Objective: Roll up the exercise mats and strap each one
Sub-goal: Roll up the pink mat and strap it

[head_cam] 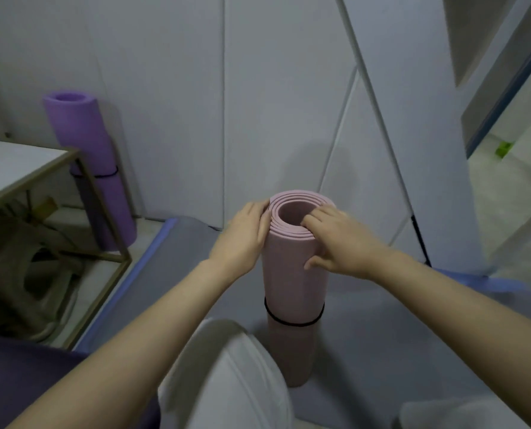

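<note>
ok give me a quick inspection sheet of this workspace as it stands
surface: grey floor mat lying flat, blue strip along its edge.
job's things: pink mat rolled, upright on the grey mat, black strap round its lower part; purple mat rolled, strapped, standing by the wall.
clutter: table at left, unclear items beneath; small green object far right.
grippers: left hand presses the pink mat's side; right hand grips its top rim, fingers in the core.
cables: possibly a dark cord under the table, unclear.
surroundings: pale panelled wall; opening at right.
</note>
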